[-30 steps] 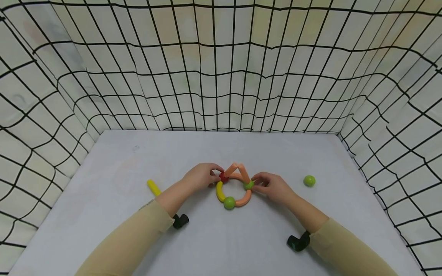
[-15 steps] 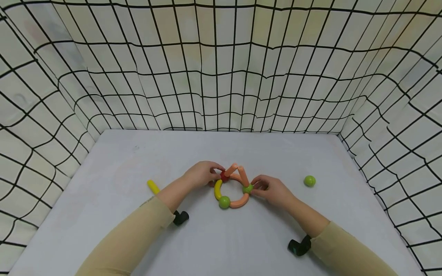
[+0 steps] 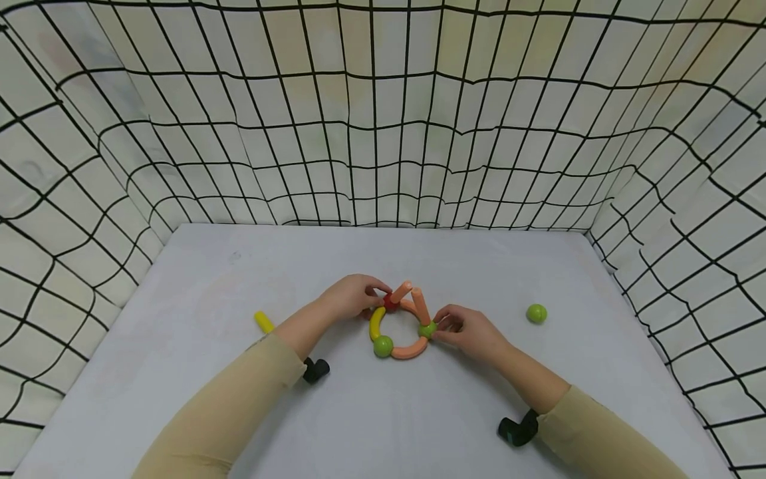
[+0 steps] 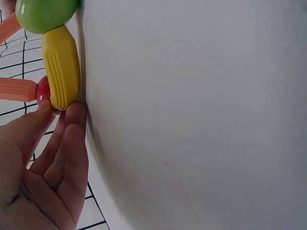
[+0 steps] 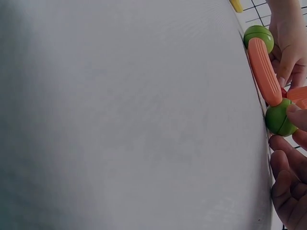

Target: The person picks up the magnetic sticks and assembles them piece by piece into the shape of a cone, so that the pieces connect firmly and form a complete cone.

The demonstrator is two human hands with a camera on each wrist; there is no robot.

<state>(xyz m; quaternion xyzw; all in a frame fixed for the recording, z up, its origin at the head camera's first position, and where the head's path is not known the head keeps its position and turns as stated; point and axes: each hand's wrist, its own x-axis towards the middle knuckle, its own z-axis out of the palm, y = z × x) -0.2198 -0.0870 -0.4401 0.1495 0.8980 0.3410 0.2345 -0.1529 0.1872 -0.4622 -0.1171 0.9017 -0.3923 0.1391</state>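
A ring of toy magnetic rods and balls lies on the table, between the hands in the head view. My left hand [image 3: 353, 297] pinches its red ball [image 3: 391, 303] between thumb and fingers. On the other side, my right hand [image 3: 469, 328] grips a green ball [image 3: 427, 330]. A yellow curved rod [image 3: 376, 323] runs from the red ball to a front green ball [image 3: 383, 346], and an orange curved rod [image 3: 409, 350] closes the front right. Another orange curved rod [image 3: 409, 306] forms the back. Two straight orange rods [image 3: 421, 306] lean up from the held balls, tips close together.
A loose green ball [image 3: 536, 313] lies on the white table [image 3: 383, 426] at the right. Left of the left forearm is a yellow rod [image 3: 263, 322], partly covered. Black netting [image 3: 374, 133] hangs along the back and sides. Black wrist devices [image 3: 518, 428] show beneath the sleeves.
The ring has turned clockwise as seen from the head. Its front green ball shifted left, the right green ball came nearer, and the red ball moved slightly back. Both hands keep their hold.
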